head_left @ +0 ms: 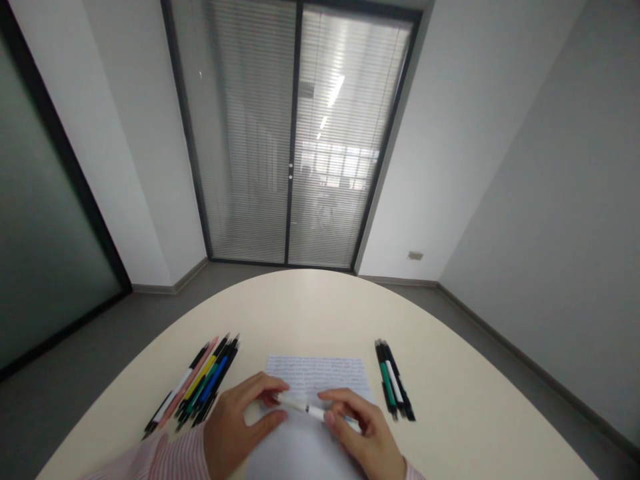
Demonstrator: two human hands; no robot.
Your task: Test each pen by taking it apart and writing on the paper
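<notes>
Crosswise above the paper (300, 443), my right hand (367, 430) is pinching the white pen (315, 413), its left end reaching into my left hand (237, 420), whose grip I can't tell.

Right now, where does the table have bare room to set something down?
Bare table lies beyond the paper and right of the smaller pen group. Crowded: around the larger pen group, and over the paper, with left hand, right hand and white pen.

From close above the table (310, 310), the head camera faces forward and down toward apparently glass doors (294, 133).
</notes>
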